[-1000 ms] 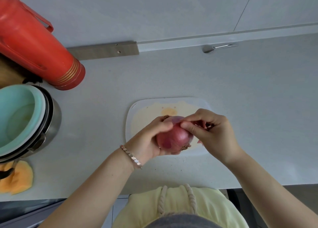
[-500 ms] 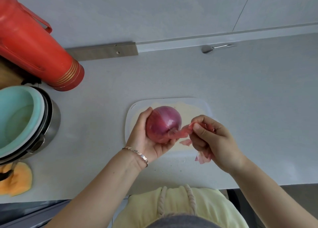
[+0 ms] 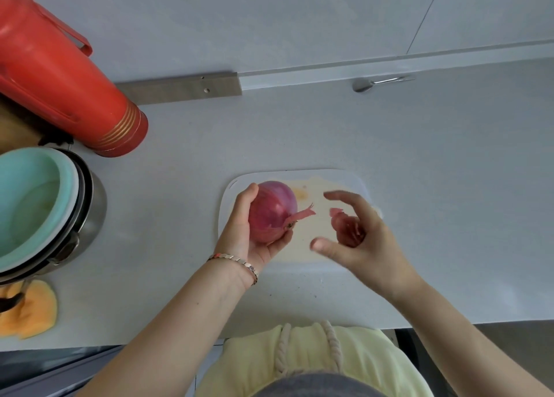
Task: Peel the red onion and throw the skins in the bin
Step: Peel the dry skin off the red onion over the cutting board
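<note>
The red onion [image 3: 272, 213] sits in the centre of the frame, held just above the left part of a white cutting board [image 3: 344, 177] whose middle is stained yellowish. Its surface is smooth, glossy and purple-red with fine lengthwise lines. The root end points to the lower right, and 1 thin pink strip of skin [image 3: 304, 213] sticks out from it toward the right.

The left hand [image 3: 245, 234] grips the onion from the left and below. The thumb lies up along the onion's left side and the fingers curl under it, so the bulb rests in the palm. The wrist carries a metal bracelet [image 3: 236, 261], and the forearm runs down to the lower left of the frame.

The right hand [image 3: 368, 240] is to the right of the onion, apart from it and over the right half of the board. It is partly motion-blurred. Its index finger and thumb are spread wide, with nothing between them. A bunch of loose onion skins [image 3: 347, 230] sits in the palm, and the other fingers appear curled round it. The forearm runs to the lower right corner.

On the grey counter [image 3: 419, 186], a red thermos flask [image 3: 60, 91] stands at the upper left. Below it a teal bowl [image 3: 27, 201] is nested in a steel pot [image 3: 93, 213].
</note>
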Demonstrator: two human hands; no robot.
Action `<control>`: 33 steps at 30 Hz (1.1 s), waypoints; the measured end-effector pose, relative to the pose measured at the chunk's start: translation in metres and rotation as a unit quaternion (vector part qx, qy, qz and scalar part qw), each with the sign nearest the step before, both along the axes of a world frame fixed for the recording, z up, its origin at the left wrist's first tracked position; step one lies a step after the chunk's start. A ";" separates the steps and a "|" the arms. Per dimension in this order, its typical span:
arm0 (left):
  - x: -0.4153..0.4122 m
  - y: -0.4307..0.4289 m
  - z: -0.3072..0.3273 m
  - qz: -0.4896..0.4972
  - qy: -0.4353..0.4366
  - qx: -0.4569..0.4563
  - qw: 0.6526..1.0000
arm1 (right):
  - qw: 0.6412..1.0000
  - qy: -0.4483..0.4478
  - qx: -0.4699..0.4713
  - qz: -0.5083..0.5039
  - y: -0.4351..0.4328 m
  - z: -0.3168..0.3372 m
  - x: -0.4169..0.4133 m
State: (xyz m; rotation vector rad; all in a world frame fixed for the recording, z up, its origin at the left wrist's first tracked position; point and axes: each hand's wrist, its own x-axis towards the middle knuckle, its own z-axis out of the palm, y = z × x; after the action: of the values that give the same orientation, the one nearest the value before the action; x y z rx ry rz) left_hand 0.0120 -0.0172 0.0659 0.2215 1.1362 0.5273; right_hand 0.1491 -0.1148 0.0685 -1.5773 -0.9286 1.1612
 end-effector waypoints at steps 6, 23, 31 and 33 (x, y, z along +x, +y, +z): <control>0.003 -0.006 -0.001 -0.045 -0.015 -0.006 0.999 | 0.988 -0.008 0.151 -0.003 0.017 -0.014 -0.020; 0.001 0.002 0.002 -0.062 -0.019 -0.080 0.995 | 0.997 0.063 0.002 -0.040 0.010 -0.002 0.004; 0.002 -0.003 0.003 -0.135 -0.030 -0.015 0.990 | 0.971 -0.142 0.170 0.089 0.016 -0.014 -0.007; 0.003 -0.004 0.005 -0.144 -0.034 -0.032 0.988 | 0.966 -0.155 0.181 0.096 0.019 -0.018 -0.005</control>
State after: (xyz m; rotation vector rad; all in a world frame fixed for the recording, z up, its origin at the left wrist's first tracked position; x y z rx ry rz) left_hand 0.0146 -0.0212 0.0711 0.3051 1.0323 0.2399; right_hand 0.1437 -0.0960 0.0506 -1.4085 -1.4396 0.8212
